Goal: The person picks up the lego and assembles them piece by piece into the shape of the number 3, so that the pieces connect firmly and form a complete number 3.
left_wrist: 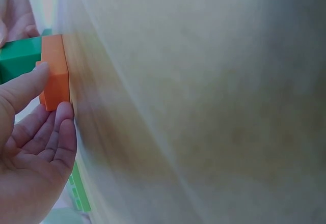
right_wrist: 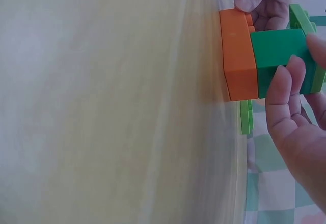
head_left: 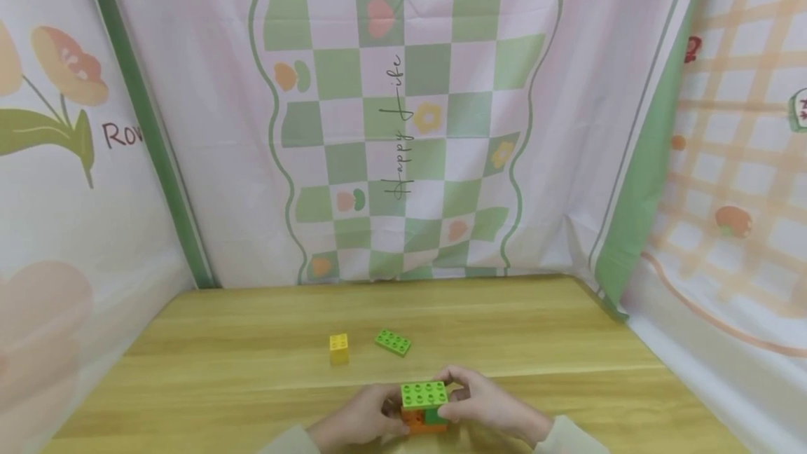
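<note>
A small stack of toy building bricks stands on the table between both hands. Its base is an orange brick (right_wrist: 238, 56), studs up. On the right part of that sits a dark green block (right_wrist: 277, 53), and a light green eight-stud plate (head_left: 424, 394) lies across the top, overhanging the orange studs. My left hand (head_left: 368, 413) grips the left end of the orange brick, thumb on one side and fingers on the other. From the right, my right hand (head_left: 485, 405) pinches the dark green block, its thumb up near the plate.
Beyond the stack, a yellow brick (head_left: 338, 349) stands on the wooden table (head_left: 252, 342). To its right lies another light green eight-stud plate (head_left: 393, 342). Printed cloth (head_left: 403, 118) hangs along the table's back edge and both sides.
</note>
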Available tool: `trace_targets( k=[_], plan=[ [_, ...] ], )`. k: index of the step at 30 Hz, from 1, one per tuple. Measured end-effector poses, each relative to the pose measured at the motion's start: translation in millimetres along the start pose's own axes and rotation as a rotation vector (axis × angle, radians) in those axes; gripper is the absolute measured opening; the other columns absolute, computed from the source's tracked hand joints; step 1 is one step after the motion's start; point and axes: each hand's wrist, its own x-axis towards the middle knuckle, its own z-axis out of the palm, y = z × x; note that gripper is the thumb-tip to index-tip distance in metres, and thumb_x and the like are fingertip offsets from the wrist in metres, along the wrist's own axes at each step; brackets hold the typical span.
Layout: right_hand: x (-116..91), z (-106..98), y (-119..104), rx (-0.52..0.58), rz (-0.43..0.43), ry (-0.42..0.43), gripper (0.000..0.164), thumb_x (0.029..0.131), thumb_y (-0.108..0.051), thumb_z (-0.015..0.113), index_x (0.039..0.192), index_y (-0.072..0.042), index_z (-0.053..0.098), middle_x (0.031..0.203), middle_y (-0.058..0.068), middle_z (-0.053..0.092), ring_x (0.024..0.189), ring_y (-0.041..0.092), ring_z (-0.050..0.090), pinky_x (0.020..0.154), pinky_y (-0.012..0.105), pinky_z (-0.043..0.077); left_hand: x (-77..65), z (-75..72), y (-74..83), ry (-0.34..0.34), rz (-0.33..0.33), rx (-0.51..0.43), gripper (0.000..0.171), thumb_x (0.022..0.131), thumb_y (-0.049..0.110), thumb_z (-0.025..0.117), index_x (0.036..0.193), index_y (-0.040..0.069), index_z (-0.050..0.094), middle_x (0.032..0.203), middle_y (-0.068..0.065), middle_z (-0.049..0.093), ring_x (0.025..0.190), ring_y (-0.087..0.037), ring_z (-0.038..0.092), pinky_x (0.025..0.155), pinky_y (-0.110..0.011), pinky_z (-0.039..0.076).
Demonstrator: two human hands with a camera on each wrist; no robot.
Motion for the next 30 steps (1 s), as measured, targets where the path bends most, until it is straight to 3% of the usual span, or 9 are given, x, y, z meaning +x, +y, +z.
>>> trace_targets(
  k=[7,12,19,30],
  plan=[
    [0,-2,1,0.002,-0.001,-0.011,0.033,0.086,0.001,0.057,0.116,0.008,0.045,0.103,0.015,0.056,0.086,0.026,0.058,0.069,0.026,0.048,1.4,0.1,-2.0,0.001,-0.009,-0.012,0.032,0.078,0.004,0.071,0.109,0.011,0.064,0.089,0.009,0.061,0.075,-0.009,0.054,0.063,-0.025,0.045],
    [1,-3,0,0.001,0.005,-0.011,0.033,0.085,0.0,0.057,0.115,0.008,0.046,0.102,0.015,0.056,0.086,0.026,0.058,0.069,0.026,0.048,0.3,-1.2,-4.0,0.0,0.029,-0.024,0.032,0.077,0.006,0.072,0.108,0.009,0.064,0.092,0.009,0.062,0.077,-0.008,0.055,0.068,-0.025,0.046],
    [2,-3,0,-0.013,-0.008,-0.024,0.032,0.084,-0.001,0.059,0.114,0.007,0.047,0.101,0.016,0.057,0.082,0.021,0.058,0.068,0.025,0.048,-4.6,-8.7,-0.9,0.041,0.066,0.034,0.027,0.077,0.013,0.073,0.102,0.008,0.064,0.093,0.007,0.062,0.081,-0.008,0.057,0.072,-0.025,0.047],
    [2,-3,-1,-0.015,0.001,-0.016,0.033,0.085,-0.002,0.059,0.114,0.007,0.047,0.102,0.016,0.057,0.081,0.02,0.058,0.067,0.024,0.048,-7.2,-21.2,1.4,0.105,0.091,0.081,0.031,0.079,0.016,0.072,0.107,0.005,0.063,0.098,-0.001,0.062,0.079,-0.01,0.056,0.067,-0.025,0.047]
  ],
)
